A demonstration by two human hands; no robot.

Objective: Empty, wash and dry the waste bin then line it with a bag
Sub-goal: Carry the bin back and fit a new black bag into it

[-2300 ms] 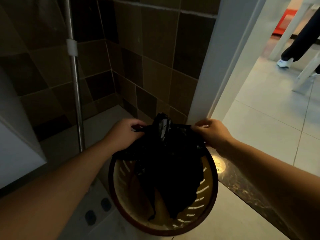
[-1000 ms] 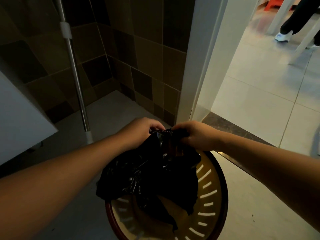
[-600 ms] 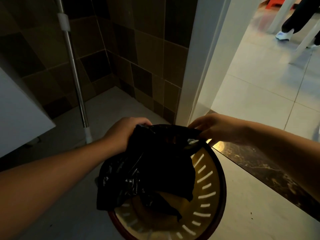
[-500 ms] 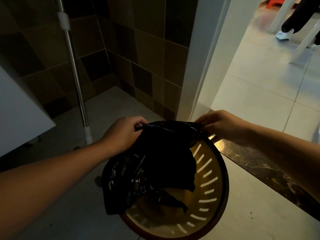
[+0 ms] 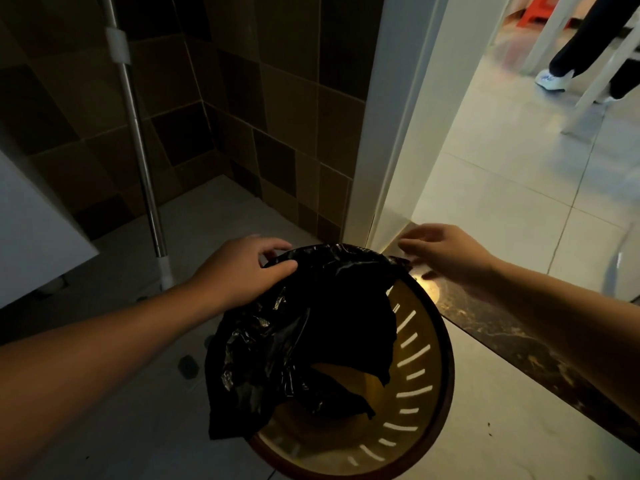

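Head view, looking down from the doorway: the left hand (image 5: 242, 268) grips the black bag (image 5: 311, 327) at the bin's ten o'clock edge, fingers and thumb curled round a bunch of the plastic. The right hand (image 5: 446, 252) hovers at about one o'clock with fingers loosely spread, its fingertips just at the bag's far edge; whether they pinch it I cannot tell. The bag stretches between the two hands along the far rim, then sags down into the bin and spills over the left side at about eight o'clock, glossy and crumpled. The waste bin (image 5: 429, 368) stands upright on the floor, mouth open toward the camera, a round tan basket with slotted walls and a dark brown rim. Beyond the left hand, at eleven o'clock, a metal mop pole (image 5: 138, 133) leans by the brown tiled wall (image 5: 277, 109). At twelve stands a white door frame (image 5: 391, 116), with a dark marble threshold (image 5: 512, 337) running under the right forearm. Far off at two o'clock, someone's white shoe (image 5: 550, 80) shows on the pale floor.
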